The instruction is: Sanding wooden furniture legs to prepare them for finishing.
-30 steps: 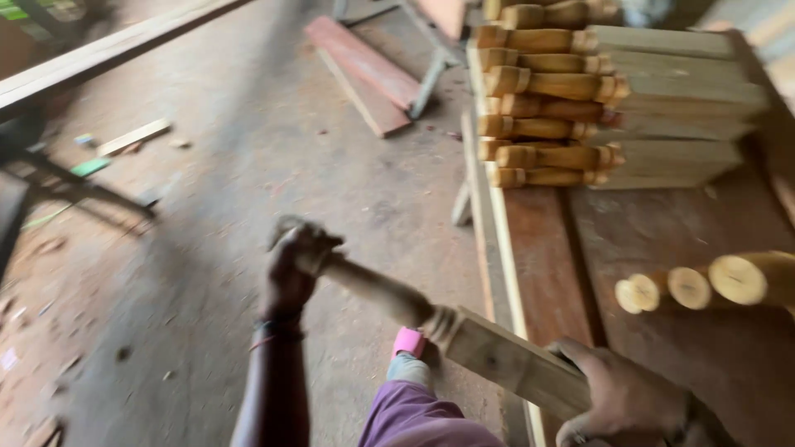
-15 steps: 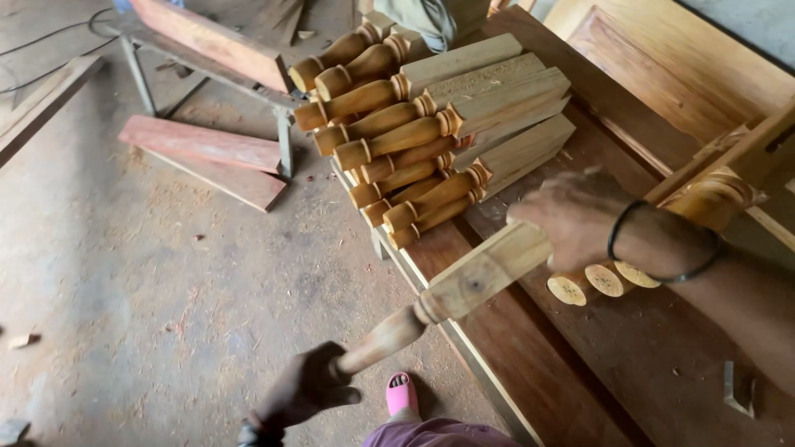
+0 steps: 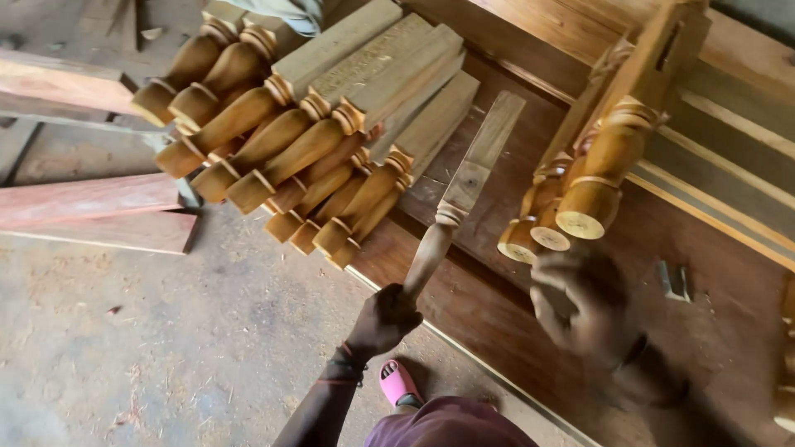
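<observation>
Turned wooden leg (image 3: 458, 201) — pale, square-topped, round-footed | left hand (image 3: 383, 321) grip on foot

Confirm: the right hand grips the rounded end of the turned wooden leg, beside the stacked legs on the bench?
Not quite: the head view shows the left hand gripping the turned wooden leg. The right hand is empty, blurred. The stacked legs are beside it.
</observation>
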